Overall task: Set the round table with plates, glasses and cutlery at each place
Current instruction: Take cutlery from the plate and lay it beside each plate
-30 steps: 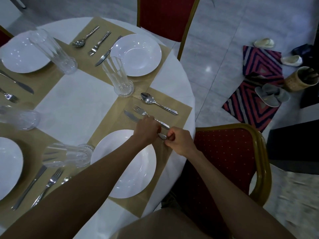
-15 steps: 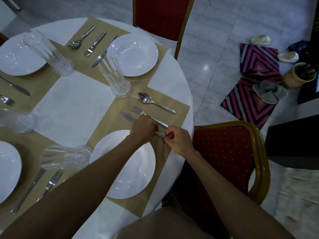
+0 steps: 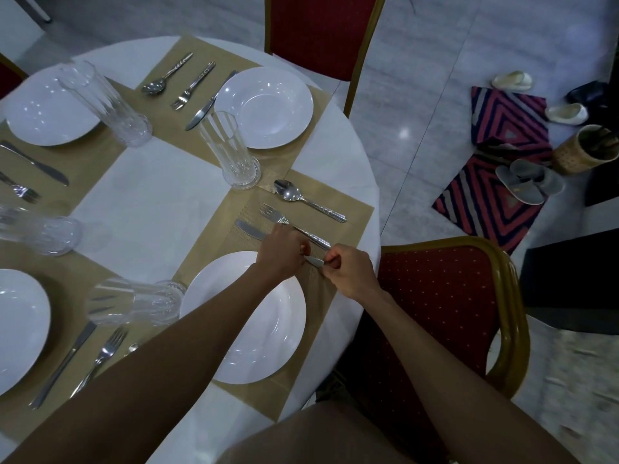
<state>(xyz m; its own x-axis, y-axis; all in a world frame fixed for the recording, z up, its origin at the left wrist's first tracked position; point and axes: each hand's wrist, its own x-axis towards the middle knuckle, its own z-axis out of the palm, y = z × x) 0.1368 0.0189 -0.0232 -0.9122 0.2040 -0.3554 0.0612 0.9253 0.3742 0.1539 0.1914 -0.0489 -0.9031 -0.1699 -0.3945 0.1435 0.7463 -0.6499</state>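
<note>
Steel knife [image 3: 249,231] | left hand [image 3: 279,251] curled over middle | right hand [image 3: 348,271] pinches handle

We count four each of plate [image 3: 264,107] [image 3: 50,108] [image 3: 268,346] [image 3: 20,329], glass [image 3: 104,102] [image 3: 229,150] [image 3: 37,231] [image 3: 134,301], knife [image 3: 209,102] [image 3: 33,164] [image 3: 249,229] [image 3: 63,363], fork [image 3: 194,85] [image 3: 20,190] [image 3: 294,226] [image 3: 100,358] and placemat [image 3: 160,105] [image 3: 83,155] [image 3: 221,242] [image 3: 67,272], three spoons [image 3: 167,73] [image 3: 306,200] [image 3: 132,347] in sight, two red chairs [image 3: 318,25] [image 3: 435,296] plainly seen, four slippers [image 3: 512,80] [image 3: 566,113] [image 3: 517,182] [image 3: 549,179] and one woven basket [image 3: 579,152].

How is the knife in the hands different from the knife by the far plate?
The near knife is held by the left hand and right hand; the far knife lies untouched. The near knife is partly hidden under the hands; the far knife shows whole. Both are silver and lie on tan mats.
</note>
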